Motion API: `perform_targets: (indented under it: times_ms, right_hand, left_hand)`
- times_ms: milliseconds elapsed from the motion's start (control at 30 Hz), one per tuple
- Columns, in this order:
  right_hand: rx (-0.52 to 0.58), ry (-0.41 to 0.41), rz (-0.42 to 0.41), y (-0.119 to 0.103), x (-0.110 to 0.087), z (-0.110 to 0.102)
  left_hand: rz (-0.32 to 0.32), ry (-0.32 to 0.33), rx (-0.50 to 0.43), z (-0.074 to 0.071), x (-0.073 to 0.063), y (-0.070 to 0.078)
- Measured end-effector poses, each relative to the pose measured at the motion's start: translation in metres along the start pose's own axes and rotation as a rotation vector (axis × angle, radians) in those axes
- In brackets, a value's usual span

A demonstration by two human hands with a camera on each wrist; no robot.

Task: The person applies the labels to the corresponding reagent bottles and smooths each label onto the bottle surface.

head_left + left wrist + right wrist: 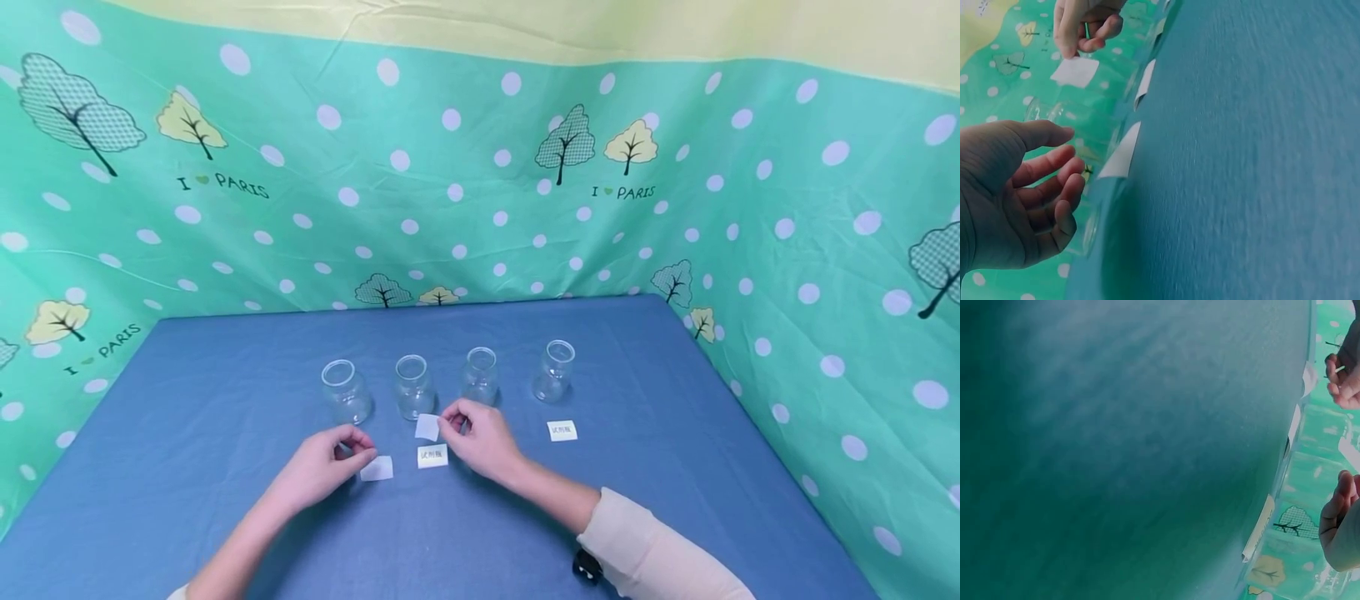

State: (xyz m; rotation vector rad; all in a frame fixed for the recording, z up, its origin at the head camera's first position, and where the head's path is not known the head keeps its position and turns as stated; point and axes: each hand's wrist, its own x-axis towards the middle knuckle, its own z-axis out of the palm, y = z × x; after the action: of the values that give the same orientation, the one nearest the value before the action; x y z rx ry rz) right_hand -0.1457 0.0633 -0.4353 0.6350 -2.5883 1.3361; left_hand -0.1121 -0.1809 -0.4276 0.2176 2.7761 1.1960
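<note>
My right hand [480, 437] pinches a small white paper slip [427, 427] between thumb and fingers, raised in front of a clear glass jar [413, 390]. In the left wrist view this slip [1076, 72] hangs from the fingertips. Loosely curled and holding nothing, my left hand [318, 468] hovers beside another white slip [377, 468] on the table. That slip [1122, 153] stands bent up from the cloth in the left wrist view. A cream label [432, 456] with dark handwriting lies between the hands, just below the held slip.
Several open glass jars stand in a row: one at far left [347, 398], one behind my right hand [480, 379], one at far right [553, 375]. Another handwritten label [562, 431] lies before the right jar. Blue cloth [675, 500] covers the table; a green patterned curtain [450, 208] hangs behind.
</note>
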Motion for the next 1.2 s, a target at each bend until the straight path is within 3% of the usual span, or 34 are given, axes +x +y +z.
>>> perform_targets:
  times_ms: [167, 433, 833, 1200]
  right_hand:
    - [-0.034, -0.001, -0.039, -0.002, 0.0, 0.001]
    - [-0.131, 0.015, -0.109, -0.004, -0.001, 0.004]
    - [-0.27, 0.087, -0.374, -0.004, -0.002, 0.002]
    - [-0.417, 0.154, -0.617, -0.003, -0.004, 0.001]
  left_hand:
    - [0.009, 0.041, -0.028, 0.005, 0.004, 0.007]
    - [0.032, 0.038, -0.107, 0.014, 0.01, 0.019]
    - [0.073, 0.025, -0.202, 0.02, 0.016, 0.029]
    - [-0.006, -0.016, -0.337, 0.022, 0.016, 0.029]
